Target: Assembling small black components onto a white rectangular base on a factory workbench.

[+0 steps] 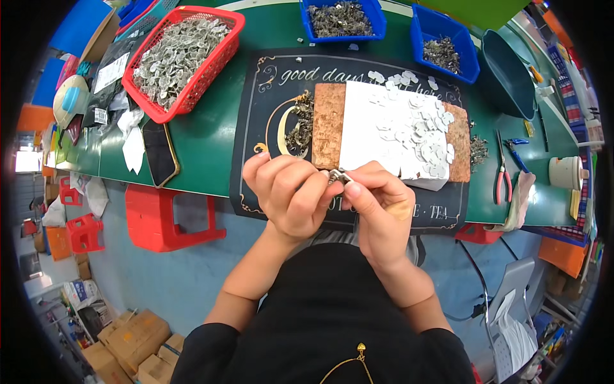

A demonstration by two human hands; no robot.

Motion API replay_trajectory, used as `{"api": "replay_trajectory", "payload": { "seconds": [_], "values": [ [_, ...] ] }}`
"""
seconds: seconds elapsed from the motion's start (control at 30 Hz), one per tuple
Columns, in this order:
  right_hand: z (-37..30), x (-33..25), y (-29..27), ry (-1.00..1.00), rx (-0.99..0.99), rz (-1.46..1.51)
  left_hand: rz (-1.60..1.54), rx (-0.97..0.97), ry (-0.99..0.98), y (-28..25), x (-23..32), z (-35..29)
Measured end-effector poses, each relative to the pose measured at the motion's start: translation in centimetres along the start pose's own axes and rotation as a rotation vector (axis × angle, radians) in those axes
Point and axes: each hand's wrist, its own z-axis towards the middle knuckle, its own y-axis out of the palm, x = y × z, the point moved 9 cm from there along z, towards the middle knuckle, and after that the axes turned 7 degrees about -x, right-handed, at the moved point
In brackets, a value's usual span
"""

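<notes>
My left hand [286,191] and my right hand [382,206] meet just in front of the near edge of a white block [364,137]. Between their fingertips is a small silvery metal piece [339,176], pinched from both sides; its exact kind is too small to make out. Many flat white pieces [419,131] lie scattered over the block's right part. The block rests on a brown, cork-like board [328,121]. Small dark metal parts [299,131] are heaped by the board's left edge, and another pile [478,150] sits past its right edge.
A dark printed mat [252,128] covers part of the green table [198,157]. Around it stand a red basket [144,105] of metal pieces, two blue bins [345,34] of parts and a dark green basin [508,77]. A phone [160,153] lies left, red-handled pliers [502,176] right.
</notes>
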Motion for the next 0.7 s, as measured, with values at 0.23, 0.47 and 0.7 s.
{"api": "replay_trajectory", "payload": {
  "seconds": [0.23,0.47,0.7],
  "values": [
    [0.1,-1.9,0.0,-0.076,-0.004,-0.286,0.052,-0.069,0.05,0.1,0.4,0.4],
    [-0.7,-4.4,1.6,-0.364,-0.038,-0.701,-0.194,-0.168,-0.105,0.0,-0.1,0.9],
    [-0.8,-5.5,2.3,-0.471,-0.101,-0.876,-0.871,-0.312,-0.584,2.6,-2.6,-1.2]
  ]
}}
